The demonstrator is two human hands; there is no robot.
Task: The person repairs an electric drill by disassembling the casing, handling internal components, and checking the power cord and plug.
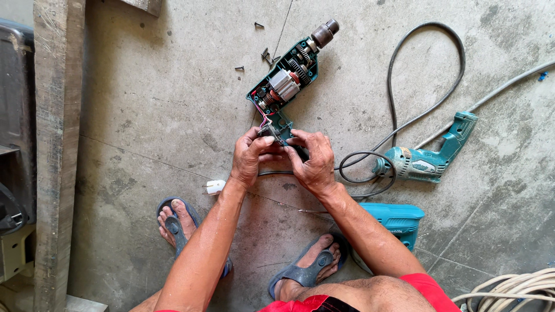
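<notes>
Both hands, left point(250, 159) and right point(312, 162), grip the opened drill's point(283, 86) handle. A second drill point(428, 159) lies right on the floor point(162, 104).

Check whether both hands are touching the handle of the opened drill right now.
Touching. The head view shows the left hand and right hand with fingers wrapped on the handle end of the opened drill, no gap visible.

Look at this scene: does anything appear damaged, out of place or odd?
Yes. The opened drill lies with its cover off, motor and gears bare. Loose screws are scattered on the floor beside it. Both hands grip its handle.
</notes>
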